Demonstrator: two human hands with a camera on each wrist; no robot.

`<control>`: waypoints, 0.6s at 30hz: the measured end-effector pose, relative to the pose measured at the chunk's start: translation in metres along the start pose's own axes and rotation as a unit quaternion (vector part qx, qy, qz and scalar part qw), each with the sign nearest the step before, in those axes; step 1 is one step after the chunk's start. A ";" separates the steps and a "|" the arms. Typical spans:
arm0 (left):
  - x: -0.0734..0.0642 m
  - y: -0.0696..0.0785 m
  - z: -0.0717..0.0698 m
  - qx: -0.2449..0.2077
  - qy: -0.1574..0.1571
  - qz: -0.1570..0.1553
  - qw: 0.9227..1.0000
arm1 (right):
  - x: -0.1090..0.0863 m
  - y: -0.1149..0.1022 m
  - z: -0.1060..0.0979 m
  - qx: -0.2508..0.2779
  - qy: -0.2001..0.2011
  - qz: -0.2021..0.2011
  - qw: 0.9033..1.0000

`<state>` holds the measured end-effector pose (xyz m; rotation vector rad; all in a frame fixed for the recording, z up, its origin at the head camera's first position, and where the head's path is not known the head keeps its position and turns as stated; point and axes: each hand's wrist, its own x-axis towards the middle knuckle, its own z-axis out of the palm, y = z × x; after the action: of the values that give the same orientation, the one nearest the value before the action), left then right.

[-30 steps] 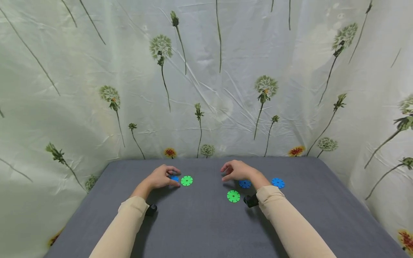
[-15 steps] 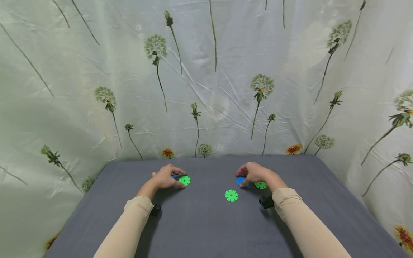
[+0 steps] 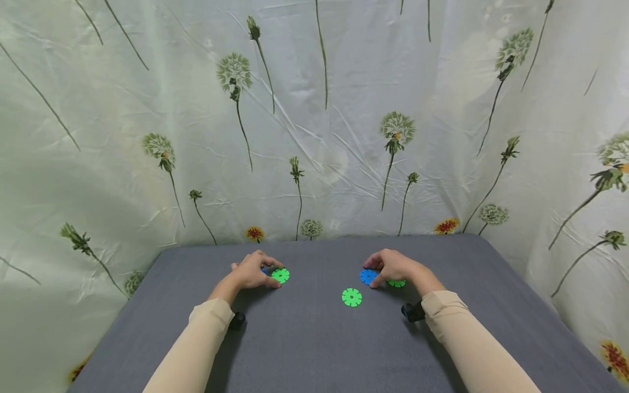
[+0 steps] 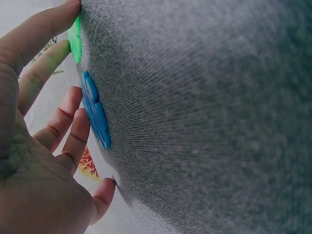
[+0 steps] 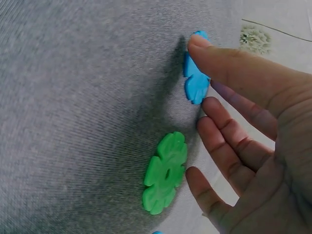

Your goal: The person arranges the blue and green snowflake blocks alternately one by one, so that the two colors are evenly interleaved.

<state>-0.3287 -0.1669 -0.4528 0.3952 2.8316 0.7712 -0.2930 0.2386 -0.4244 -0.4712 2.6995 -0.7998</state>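
On the grey bench [image 3: 295, 338], the left hand [image 3: 251, 272] has moved rightward over the past second, its grip now part-spread, thumb and forefinger pinching opposite edges of the left green disc [image 3: 280, 275]. The right hand [image 3: 402, 268] has drawn back rightward; its grip half spans the right blue disc [image 3: 368, 277], though whether it holds it I cannot tell. Both discs lie flat, round with notched rims. Under the right palm sits another green disc [image 5: 165, 170], bright and petal-edged.
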 end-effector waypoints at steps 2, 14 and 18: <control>0.001 0.000 0.000 0.000 -0.001 0.000 1.000 | 0.000 0.001 0.001 0.000 0.003 -0.002 1.000; 0.008 0.001 -0.004 0.004 -0.011 0.013 1.000 | 0.003 0.006 0.004 -0.018 0.012 0.004 1.000; 0.008 0.002 -0.003 0.004 -0.006 0.013 1.000 | 0.003 0.005 0.005 -0.022 0.018 0.007 1.000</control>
<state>-0.3362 -0.1640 -0.4499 0.4378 2.8238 0.7597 -0.2952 0.2387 -0.4318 -0.4513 2.7561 -0.7536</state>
